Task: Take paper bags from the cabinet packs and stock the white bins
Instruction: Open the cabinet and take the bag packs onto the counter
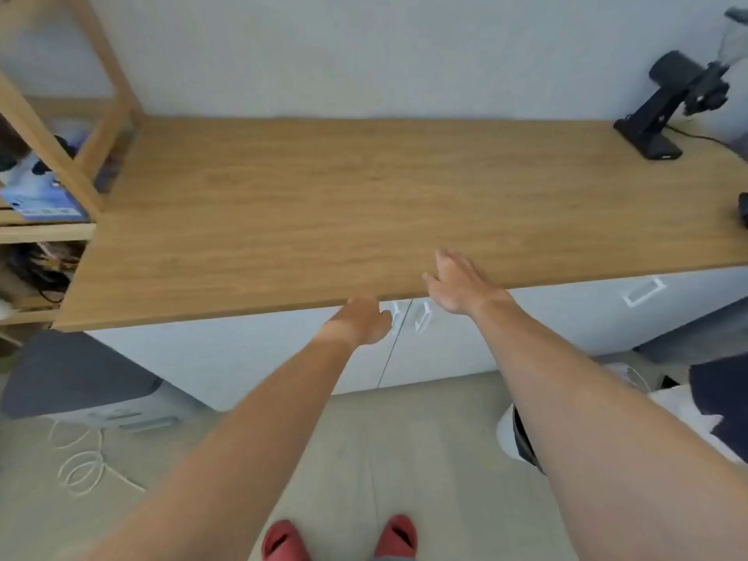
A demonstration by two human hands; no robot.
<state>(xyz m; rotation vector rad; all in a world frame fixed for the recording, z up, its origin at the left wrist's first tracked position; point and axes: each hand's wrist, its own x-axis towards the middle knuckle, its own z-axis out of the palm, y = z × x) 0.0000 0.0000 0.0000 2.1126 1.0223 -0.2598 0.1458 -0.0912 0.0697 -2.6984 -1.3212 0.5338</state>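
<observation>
A white cabinet (pixel 251 358) with two closed doors stands under a wooden countertop (pixel 324 208). My left hand (pixel 360 321) reaches to the left door's white handle (pixel 396 313), its fingers curled near it; whether they grip it is unclear. My right hand (pixel 457 285) hovers over the countertop's front edge with fingers spread, just above the right door's handle (pixel 423 321). No paper bags or white bins are in view.
A wooden shelf frame (pixel 52 155) with boxes and cables stands at the left. A black stand (pixel 664 111) sits on the counter's far right. A grey-topped appliance (pixel 81 374) and white cable (pixel 85 463) lie on the floor at the left. A drawer handle (pixel 643 291) is at the right.
</observation>
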